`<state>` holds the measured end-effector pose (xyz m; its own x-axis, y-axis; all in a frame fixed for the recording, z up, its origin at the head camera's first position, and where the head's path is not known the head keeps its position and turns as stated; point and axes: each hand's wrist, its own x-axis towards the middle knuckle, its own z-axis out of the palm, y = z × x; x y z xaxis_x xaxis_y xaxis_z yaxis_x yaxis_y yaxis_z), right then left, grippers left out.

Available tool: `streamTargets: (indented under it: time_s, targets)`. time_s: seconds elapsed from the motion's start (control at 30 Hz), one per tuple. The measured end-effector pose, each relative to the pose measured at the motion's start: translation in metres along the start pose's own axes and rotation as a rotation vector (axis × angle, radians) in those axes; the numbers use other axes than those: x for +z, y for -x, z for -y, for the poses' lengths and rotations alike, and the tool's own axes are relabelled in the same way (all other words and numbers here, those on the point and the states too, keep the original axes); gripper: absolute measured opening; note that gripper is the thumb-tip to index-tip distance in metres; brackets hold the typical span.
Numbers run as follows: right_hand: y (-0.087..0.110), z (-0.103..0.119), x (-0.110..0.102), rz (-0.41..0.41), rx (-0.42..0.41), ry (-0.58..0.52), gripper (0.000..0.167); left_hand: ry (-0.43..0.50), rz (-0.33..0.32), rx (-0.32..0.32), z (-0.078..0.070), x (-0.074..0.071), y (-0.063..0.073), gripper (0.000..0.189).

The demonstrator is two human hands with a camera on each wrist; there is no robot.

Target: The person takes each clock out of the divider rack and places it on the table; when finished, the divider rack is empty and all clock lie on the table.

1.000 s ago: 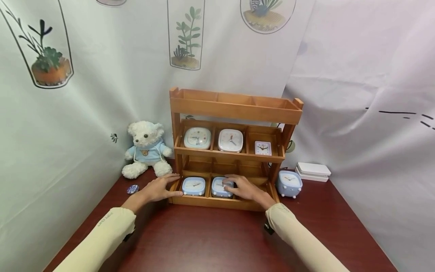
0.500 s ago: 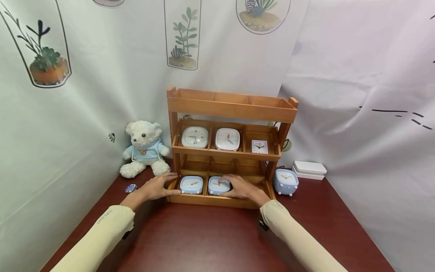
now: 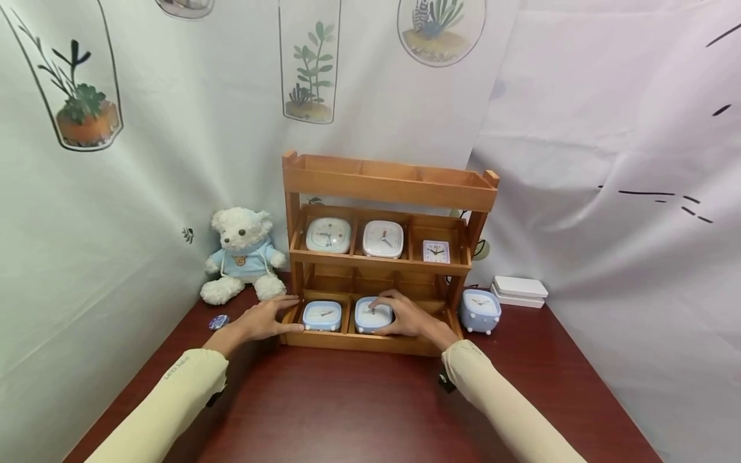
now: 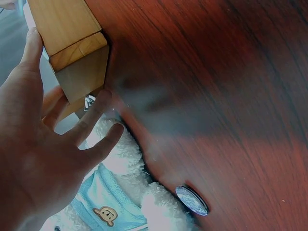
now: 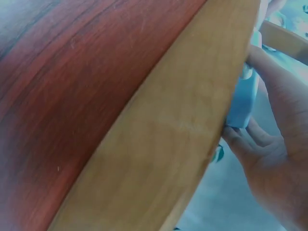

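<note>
In the head view a wooden three-tier rack (image 3: 379,345) stands on the table. Its bottom tier holds two blue alarm clocks, a left one (image 3: 321,314) and a middle one (image 3: 366,316). My right hand (image 3: 410,317) holds the middle blue clock, thumb at its front and fingers over its right side; the right wrist view shows that clock (image 5: 241,103) between thumb and fingers. My left hand (image 3: 259,319) rests at the rack's left end, fingers spread. In the left wrist view its thumb touches the front board's corner (image 4: 79,53) and the other fingers lie along the side.
The middle tier holds two white clocks, one left (image 3: 328,235), one central (image 3: 383,239), and a small square clock (image 3: 436,251). Another blue clock (image 3: 480,311) stands right of the rack, before white boxes (image 3: 519,290). A teddy bear (image 3: 243,257) and round badge (image 3: 219,321) are left.
My right thumb has come down to the front of the middle blue clock, and the hand has closed round it. My left hand stays at the rack's end. The head view has shifted slightly.
</note>
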<state>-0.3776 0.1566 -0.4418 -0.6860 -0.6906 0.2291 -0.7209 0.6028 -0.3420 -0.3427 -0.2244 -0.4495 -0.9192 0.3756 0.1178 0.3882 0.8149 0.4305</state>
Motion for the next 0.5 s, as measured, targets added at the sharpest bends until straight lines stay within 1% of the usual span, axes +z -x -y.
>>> streamTargets:
  time_s: [0.1, 0.27, 0.37, 0.5]
  targets:
    - [0.006, 0.002, -0.011, -0.016, 0.019, -0.015, 0.057, 0.001, 0.007, 0.000, -0.002, -0.002, 0.001, 0.088]
    - [0.022, 0.008, -0.029, -0.044, 0.021, -0.008, 0.057, 0.006, 0.010, -0.001, -0.002, -0.001, 0.004, 0.087]
    - [0.037, 0.012, -0.042, -0.059, 0.020, -0.005, 0.057, 0.008, 0.008, 0.000, 0.000, 0.001, 0.005, 0.087]
    - [0.061, 0.013, -0.061, -0.102, 0.000, 0.024, 0.058, 0.007, 0.003, 0.000, 0.000, 0.001, 0.003, 0.088]
